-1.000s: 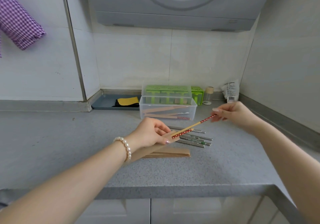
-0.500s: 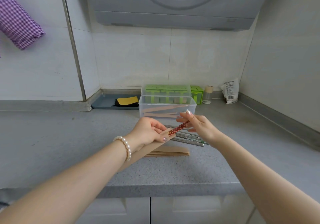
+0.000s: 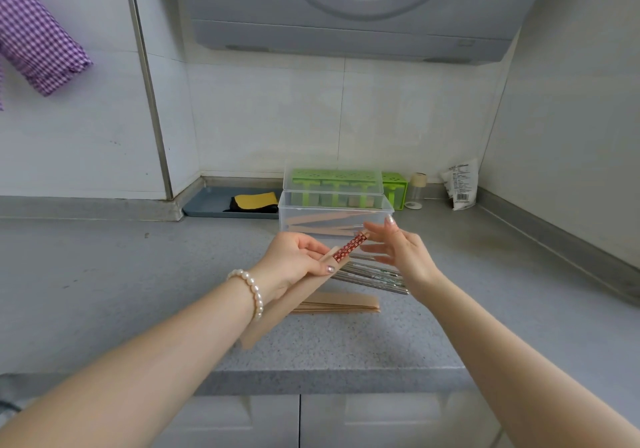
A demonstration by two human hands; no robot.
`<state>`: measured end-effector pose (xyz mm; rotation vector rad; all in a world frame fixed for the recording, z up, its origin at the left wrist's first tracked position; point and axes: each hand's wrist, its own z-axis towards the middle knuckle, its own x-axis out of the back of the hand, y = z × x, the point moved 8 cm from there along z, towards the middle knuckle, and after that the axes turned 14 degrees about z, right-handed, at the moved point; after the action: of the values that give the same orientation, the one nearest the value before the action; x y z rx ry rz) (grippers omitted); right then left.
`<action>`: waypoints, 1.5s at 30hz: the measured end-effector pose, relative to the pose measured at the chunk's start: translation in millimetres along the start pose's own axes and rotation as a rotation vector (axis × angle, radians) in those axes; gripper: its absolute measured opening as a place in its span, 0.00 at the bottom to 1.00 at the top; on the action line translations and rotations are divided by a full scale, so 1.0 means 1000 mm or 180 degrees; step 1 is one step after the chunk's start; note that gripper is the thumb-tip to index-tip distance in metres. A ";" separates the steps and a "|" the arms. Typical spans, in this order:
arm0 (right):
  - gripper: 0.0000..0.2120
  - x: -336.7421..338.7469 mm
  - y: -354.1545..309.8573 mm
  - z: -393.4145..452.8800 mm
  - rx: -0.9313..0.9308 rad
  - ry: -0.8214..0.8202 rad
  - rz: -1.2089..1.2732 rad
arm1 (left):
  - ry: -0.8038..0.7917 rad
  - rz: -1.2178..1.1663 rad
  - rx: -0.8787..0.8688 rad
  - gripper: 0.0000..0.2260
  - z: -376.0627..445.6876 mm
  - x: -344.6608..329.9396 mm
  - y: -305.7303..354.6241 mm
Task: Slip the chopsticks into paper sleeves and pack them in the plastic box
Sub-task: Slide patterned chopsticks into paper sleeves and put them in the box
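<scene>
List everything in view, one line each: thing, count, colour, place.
red chopsticks: one pair, red patterned, mostly in sleeve
sleeve: 1, tan, in left hand
spare sleeves: stack, tan, counter
metal chopsticks: several, silver, counter
plastic box: 1, clear, holds filled sleeves
green holder: 1, behind box
tray: 1, blue-grey, back left
jar: 1, clear, back
packet: 1, white, back right
cloth: 1, purple check, upper left
bracelet: 1, pearl, left wrist
left hand: grips sleeve
right hand: fingers straight at chopstick ends

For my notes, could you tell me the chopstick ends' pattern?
Red with small white marks, on the chopstick ends, head view.
</scene>
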<state>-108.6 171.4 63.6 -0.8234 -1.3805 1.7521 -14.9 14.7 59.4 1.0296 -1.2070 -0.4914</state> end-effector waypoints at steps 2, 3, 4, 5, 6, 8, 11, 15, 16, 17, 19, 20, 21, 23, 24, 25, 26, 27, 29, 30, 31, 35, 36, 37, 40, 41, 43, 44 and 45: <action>0.23 0.000 0.003 -0.003 -0.0023 0.0010 -0.0008 | -0.0015 -0.0069 0.0042 0.10 0.000 0.000 -0.002; 0.23 -0.001 0.004 -0.005 -0.0028 -0.0011 -0.0024 | -0.0018 -0.0085 0.0061 0.10 0.001 -0.001 -0.003; 0.23 -0.003 0.004 -0.007 -0.0017 -0.0028 -0.0050 | -0.0017 -0.0100 0.0079 0.11 0.001 -0.001 -0.004; 0.22 -0.003 0.004 -0.008 -0.0002 -0.0039 -0.0088 | -0.0015 -0.0109 0.0099 0.11 0.001 -0.001 -0.005; 0.22 -0.005 0.003 -0.009 0.0022 -0.0055 -0.0137 | -0.0012 -0.0106 0.0116 0.11 0.001 -0.001 -0.006; 0.20 -0.006 0.002 -0.010 0.0074 -0.0088 -0.0292 | -0.0016 -0.0065 0.0137 0.11 0.001 -0.001 -0.008; 0.15 -0.004 0.003 -0.011 0.0077 -0.0106 -0.0413 | -0.0078 0.0044 0.0163 0.11 0.001 -0.001 -0.011; 0.07 0.009 0.013 -0.004 -0.0181 0.0099 0.0301 | -0.0346 0.0289 0.0057 0.11 0.003 -0.008 -0.008; 0.05 0.011 0.016 -0.003 -0.0309 0.0170 0.0551 | -0.0390 0.0384 -0.0018 0.11 0.004 -0.010 -0.005; 0.04 0.014 0.019 -0.001 -0.0432 0.0222 0.0747 | -0.0385 0.0494 -0.0108 0.11 0.006 -0.011 0.000; 0.02 0.024 0.019 0.005 -0.0553 0.0393 0.0953 | -0.0183 0.0726 -0.0331 0.13 0.013 -0.005 0.011; 0.02 0.035 0.016 0.011 -0.0529 0.0579 0.1005 | 0.0015 0.0782 -0.0444 0.15 0.018 0.002 0.016; 0.02 0.050 0.011 0.017 -0.0456 0.0823 0.1053 | 0.0263 0.0764 -0.0541 0.16 0.024 0.012 0.022; 0.01 0.085 -0.003 0.031 -0.0218 0.1345 0.1235 | 0.0768 0.0619 -0.0647 0.14 0.034 0.036 0.027; 0.02 0.101 -0.009 0.038 -0.0091 0.1589 0.1375 | 0.0938 0.0590 -0.0647 0.13 0.039 0.045 0.027; 0.03 0.115 -0.013 0.044 0.0020 0.1815 0.1532 | 0.1027 0.0613 -0.0617 0.12 0.043 0.050 0.023; 0.04 0.126 -0.016 0.052 0.0114 0.2002 0.1681 | 0.1044 0.0693 -0.0579 0.11 0.051 0.053 0.018; 0.06 0.135 -0.017 0.059 0.0183 0.2158 0.1790 | 0.0999 0.0841 -0.0539 0.12 0.059 0.051 0.013; 0.06 0.142 -0.015 0.077 0.0218 0.2375 0.1810 | 0.0844 0.1300 -0.0529 0.14 0.076 0.044 0.007; 0.06 0.142 -0.012 0.086 0.0188 0.2446 0.1713 | 0.0811 0.1568 -0.0568 0.16 0.084 0.040 0.006; 0.06 0.140 -0.009 0.096 0.0140 0.2506 0.1555 | 0.0823 0.1854 -0.0632 0.16 0.091 0.036 0.007; 0.04 0.120 0.007 0.132 -0.0054 0.2527 0.0753 | 0.0879 0.2921 -0.0837 0.19 0.121 0.023 0.009; 0.05 0.115 0.010 0.139 -0.0088 0.2475 0.0475 | 0.0811 0.3052 -0.0808 0.20 0.129 0.019 0.007; 0.05 0.108 0.013 0.143 -0.0154 0.2384 0.0197 | 0.0727 0.3139 -0.0760 0.20 0.135 0.016 0.004; 0.03 0.091 0.029 0.156 -0.0445 0.2017 -0.0443 | 0.0483 0.3211 -0.0604 0.19 0.149 0.009 -0.006; 0.06 0.085 0.032 0.159 -0.0553 0.1889 -0.0771 | 0.0466 0.3196 -0.0582 0.18 0.151 0.009 -0.008; 0.13 0.075 0.036 0.163 -0.0606 0.1601 -0.1534 | 0.0520 0.3249 -0.0598 0.18 0.154 0.011 -0.009; 0.15 0.069 0.038 0.166 -0.0574 0.1397 -0.1873 | 0.0527 0.3315 -0.0612 0.18 0.156 0.012 -0.009; 0.16 0.061 0.041 0.168 -0.0496 0.1151 -0.2190 | 0.0496 0.3378 -0.0605 0.19 0.157 0.012 -0.010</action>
<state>-288.0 134.7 56.8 -0.6027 -1.3460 0.9304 -153.9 -60.0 58.2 0.1646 -1.3461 0.3019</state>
